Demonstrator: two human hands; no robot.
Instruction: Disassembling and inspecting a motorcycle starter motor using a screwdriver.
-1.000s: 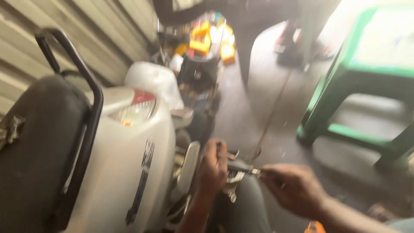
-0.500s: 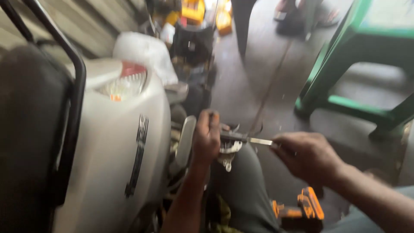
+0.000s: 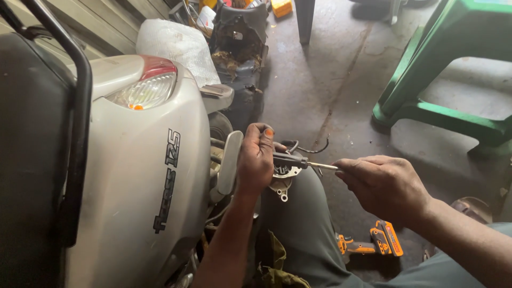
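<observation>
Head view: a person sits beside the rear of a white scooter [image 3: 144, 176], working over their own knee [image 3: 298, 213].
Work in hand: a small metal part [image 3: 282, 178] with a short black wire [image 3: 306, 146] is off the scooter and being worked with a screwdriver [image 3: 298, 161].
Stage, as judged: the part is already out and in the hand; the tool is engaged, so fastening or loosening looks unfinished. Which of the two cannot be told.
Left hand [image 3: 257, 160]: fingers curled tight around the part and the dark end of the screwdriver, pressed on the knee.
Right hand [image 3: 386, 184]: fingers pinched narrow on the bare shaft end, just beside the left hand.
Part position: under the left fingers, mostly hidden, its lower lug showing below the palm.
Surroundings: orange drill [image 3: 373, 242] on the floor [image 3: 320, 80] by the leg; green plastic stool [image 3: 448, 69] well apart.
</observation>
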